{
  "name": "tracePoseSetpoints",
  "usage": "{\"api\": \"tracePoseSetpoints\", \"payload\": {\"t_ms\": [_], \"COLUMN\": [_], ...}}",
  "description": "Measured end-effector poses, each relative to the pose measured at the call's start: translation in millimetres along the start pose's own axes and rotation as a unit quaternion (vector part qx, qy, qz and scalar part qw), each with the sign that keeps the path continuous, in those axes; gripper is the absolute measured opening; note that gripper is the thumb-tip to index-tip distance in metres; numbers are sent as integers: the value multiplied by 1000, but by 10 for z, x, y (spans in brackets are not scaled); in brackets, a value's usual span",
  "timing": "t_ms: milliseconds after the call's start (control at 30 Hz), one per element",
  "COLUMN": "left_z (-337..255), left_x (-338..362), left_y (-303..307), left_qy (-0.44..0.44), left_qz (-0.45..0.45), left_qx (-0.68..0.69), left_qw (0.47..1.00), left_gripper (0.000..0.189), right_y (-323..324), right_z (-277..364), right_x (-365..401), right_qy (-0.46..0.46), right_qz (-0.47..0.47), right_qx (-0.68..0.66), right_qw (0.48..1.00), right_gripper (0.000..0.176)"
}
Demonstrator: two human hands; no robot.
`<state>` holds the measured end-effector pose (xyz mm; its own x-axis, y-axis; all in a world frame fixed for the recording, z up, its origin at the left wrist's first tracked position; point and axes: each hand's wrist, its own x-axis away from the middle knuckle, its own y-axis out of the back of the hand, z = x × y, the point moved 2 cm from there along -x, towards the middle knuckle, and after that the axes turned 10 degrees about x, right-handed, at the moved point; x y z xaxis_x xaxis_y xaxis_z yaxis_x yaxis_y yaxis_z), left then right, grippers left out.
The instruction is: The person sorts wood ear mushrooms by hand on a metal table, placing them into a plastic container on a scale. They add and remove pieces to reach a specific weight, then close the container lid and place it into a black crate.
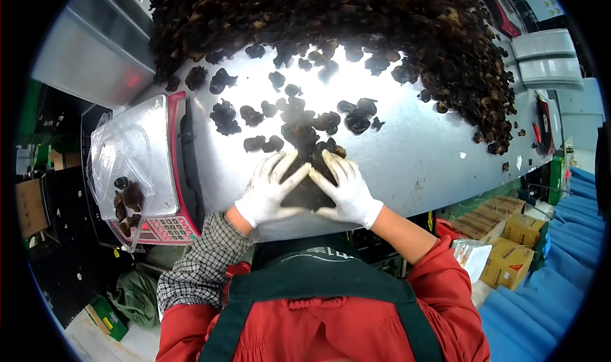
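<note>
My left hand and my right hand, both in white gloves, rest near the front edge of the metal table. Their fingers are stretched out and spread, with the thumbs and forefingers close together. Dark wood ear mushrooms lie just beyond my left fingertips. A darker, glossy wood ear touches the fingertips of my right hand. Several more loose pieces are scattered further up the table. Whatever lies directly beneath the fingers is partly hidden.
A large heap of wood ears covers the table's back and right. On the left, a red-trimmed scale carries a clear plastic container with several pieces inside. White plastic tubs are stacked at the right; cardboard boxes stand below.
</note>
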<state>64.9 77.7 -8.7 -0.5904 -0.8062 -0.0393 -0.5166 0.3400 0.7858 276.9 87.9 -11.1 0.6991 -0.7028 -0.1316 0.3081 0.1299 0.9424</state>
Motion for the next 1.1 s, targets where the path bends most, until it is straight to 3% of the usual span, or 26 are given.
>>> {"api": "tracePoseSetpoints", "payload": {"t_ms": [100,200,233,267,333,367,467,533,633,667,733,767,800,833,900,967,1000,1100], "left_z": [8,199,207,129,90,34,-205,-334,-299,-268,-281,-235,-245,-247,24,345,517,609], "left_x": [-259,-503,-571,-646,-721,-737,-590,-348,215,417,881,1145,1350,1544,2043,2250,2292,2242], "left_y": [90,138,220,451,691,848,1357,1684,2158,2292,2599,2770,2860,2924,2907,2680,2545,2314], "left_qy": [37,76,119,229,225,188,166,198,179,179,180,237,222,205,185,192,208,189], "left_qz": [-13,-57,-80,-10,-20,-53,-113,-148,-239,-265,-312,-287,-307,-327,-353,-384,-383,-328], "left_qx": [-24,79,201,365,447,425,490,505,396,356,333,306,320,335,293,301,261,-55], "left_qw": [999,992,969,902,866,884,848,827,868,878,871,876,868,859,869,851,861,924], "left_gripper": [87,72,65,62,57,51,47,47,51,52,53,54,54,54,59,63,67,80], "right_y": [13,64,180,279,689,715,1440,1590,1497,1516,1268,1170,1165,1189,1068,773,729,415], "right_z": [-106,-242,-268,-350,-349,-381,46,313,837,1046,1461,1684,1925,2174,2614,2700,2712,2643], "right_x": [-221,-509,-644,-792,-1045,-1110,-1413,-1604,-2016,-2141,-2525,-2681,-2777,-2833,-2959,-3048,-3014,-3006], "right_qy": [-26,-77,-106,-129,-191,-168,-134,-81,12,-8,100,141,147,147,198,273,236,181], "right_qz": [43,27,46,101,212,165,130,111,66,104,46,26,33,81,92,35,42,39], "right_qx": [9,-59,-94,-187,-341,-358,-336,-327,-367,-367,-366,-375,-356,-339,-270,-233,-176,-19], "right_qw": [999,995,989,969,896,903,923,935,928,924,924,916,922,926,938,933,955,983], "right_gripper": [88,73,67,60,48,50,46,49,49,47,45,45,45,46,51,58,56,49]}}
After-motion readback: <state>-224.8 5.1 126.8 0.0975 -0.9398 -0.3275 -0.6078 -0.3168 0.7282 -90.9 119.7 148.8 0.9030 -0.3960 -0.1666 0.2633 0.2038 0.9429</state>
